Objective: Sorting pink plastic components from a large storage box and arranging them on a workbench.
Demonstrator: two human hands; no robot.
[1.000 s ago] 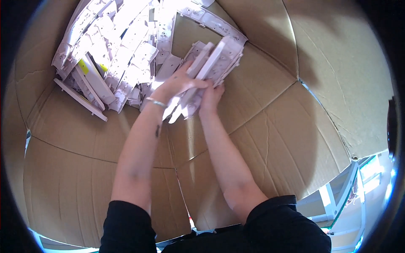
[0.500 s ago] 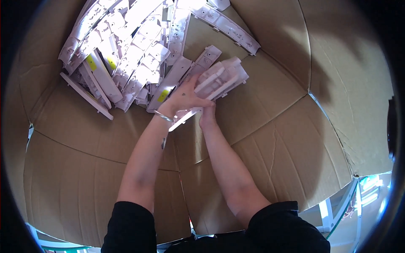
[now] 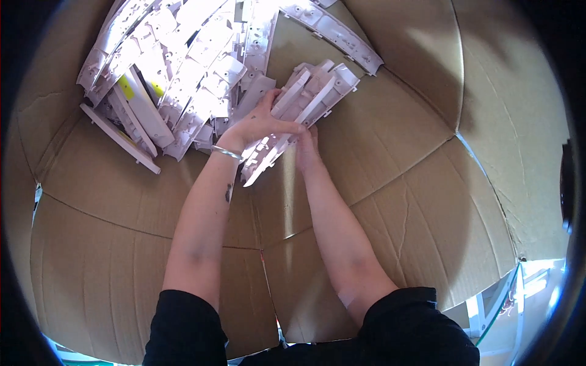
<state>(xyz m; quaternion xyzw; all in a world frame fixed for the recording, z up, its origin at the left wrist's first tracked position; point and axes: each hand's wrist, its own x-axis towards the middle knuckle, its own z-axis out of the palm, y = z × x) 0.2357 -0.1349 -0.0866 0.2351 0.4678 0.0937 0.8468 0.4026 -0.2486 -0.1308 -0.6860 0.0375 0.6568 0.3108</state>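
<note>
Large brown cardboard box, interior seen from above: panels creased and seamed, shadowed at the right, narrow gaps of light at some joins. Beyond its rim, lower right: pale framing in a brightly lit room. Within, upper left: one heap of white molded plastic strips, ribbed and bossed, partly washed out by glare, several bearing yellow labels. Upper right of the heap: one long strip, slanting down to the right. At center, right of the heap: one bundle of white plastic strips, laid side by side, long axis diagonal, one end toward the upper right, the other toward the lower left. Left hand, with silvery bracelet at the wrist: clamped on the bundle, thumb across it, fingers along its left side. Right hand: against the bundle's lower right side; fingers mostly hidden, their closure cannot be told.
</note>
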